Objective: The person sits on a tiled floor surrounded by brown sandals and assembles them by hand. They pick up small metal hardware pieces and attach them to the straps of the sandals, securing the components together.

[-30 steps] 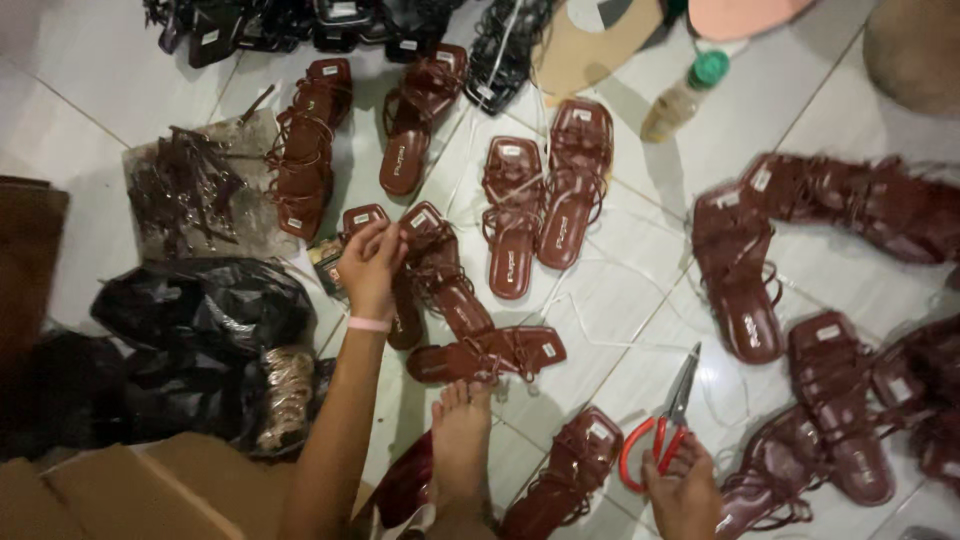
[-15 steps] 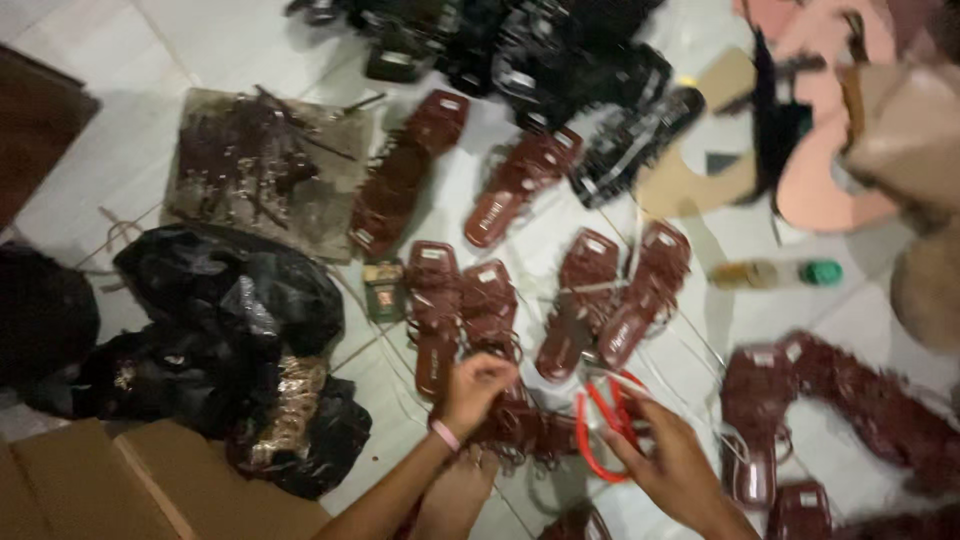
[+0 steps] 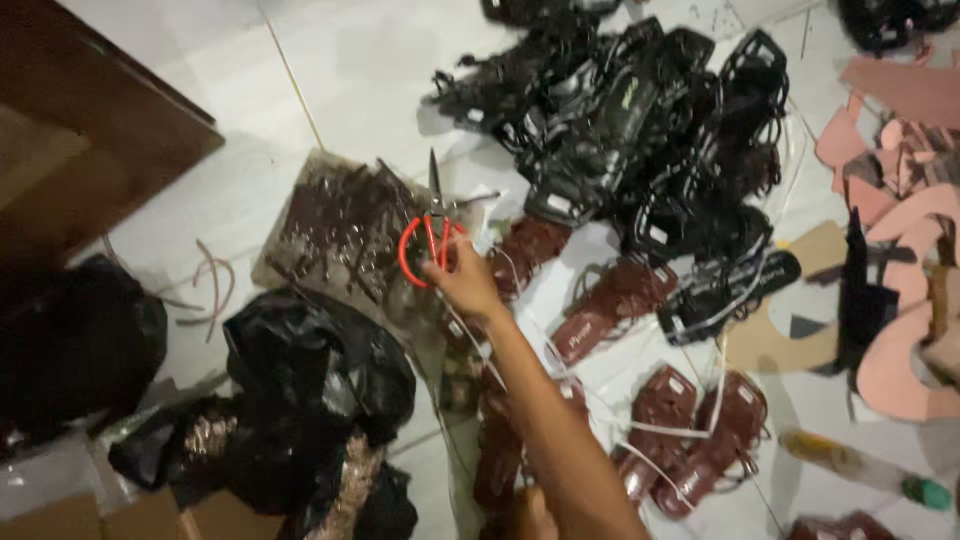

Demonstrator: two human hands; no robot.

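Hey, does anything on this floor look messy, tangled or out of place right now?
Yes. Black sandals lie in a tangled heap, brown strap scraps are scattered beside the red scissors, and a bottle lies on its side.

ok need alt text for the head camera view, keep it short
A right hand holds red-handled scissors over a clear bag of brown straps on a white tiled floor, amid brown sandals and black sandals.

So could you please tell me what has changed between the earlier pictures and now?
The right hand, holding the red-handled scissors, has reached forward from near the body to the bag of brown straps. The left hand has left view. The brown sandals lie as before.
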